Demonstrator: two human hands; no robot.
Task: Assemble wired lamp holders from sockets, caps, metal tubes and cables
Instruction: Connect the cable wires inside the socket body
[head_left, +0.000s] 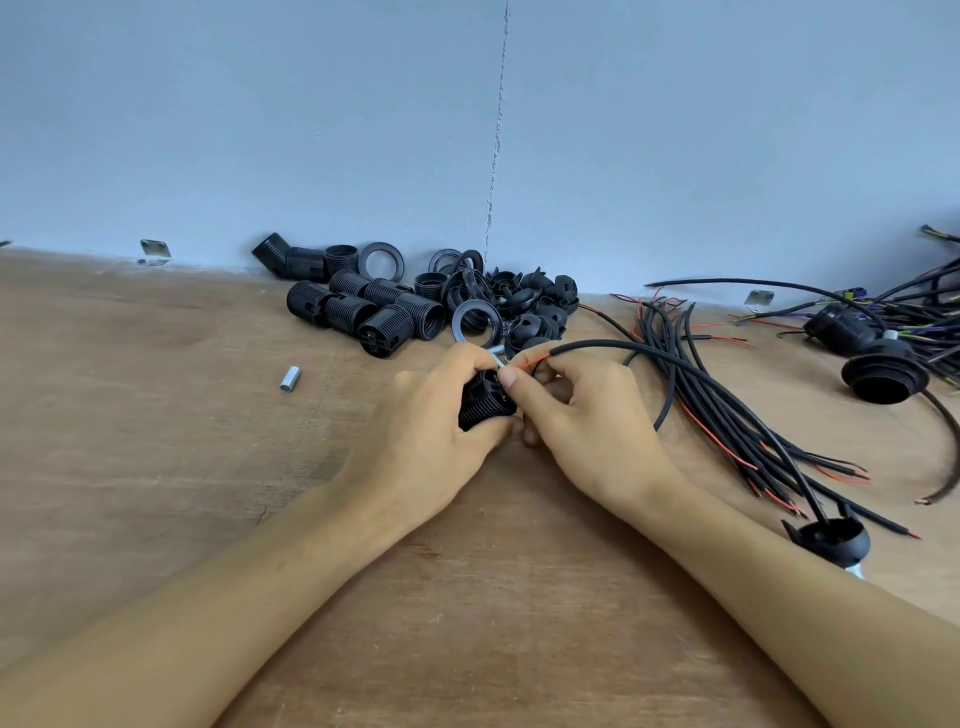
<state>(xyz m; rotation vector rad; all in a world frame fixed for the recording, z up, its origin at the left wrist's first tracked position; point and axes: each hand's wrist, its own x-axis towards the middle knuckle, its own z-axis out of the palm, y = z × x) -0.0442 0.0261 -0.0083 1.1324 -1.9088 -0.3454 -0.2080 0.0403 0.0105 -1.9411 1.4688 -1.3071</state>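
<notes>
My left hand (434, 415) grips a black ribbed socket (484, 402) at the middle of the wooden table (156, 415). My right hand (576, 410) pinches the red wire end of a black cable (613, 347) right at the socket's top. That cable runs right and down to a black cap (831, 538) lying by my right forearm. A pile of black sockets (363, 312), rings and caps (535, 306) lies behind my hands against the wall. One loose metal tube (290, 378) lies to the left.
A bundle of black cables with red wire ends (737, 415) fans out to the right. Finished wired lamp holders (885, 374) sit at the far right. Metal brackets (155, 250) fix the table to the blue wall.
</notes>
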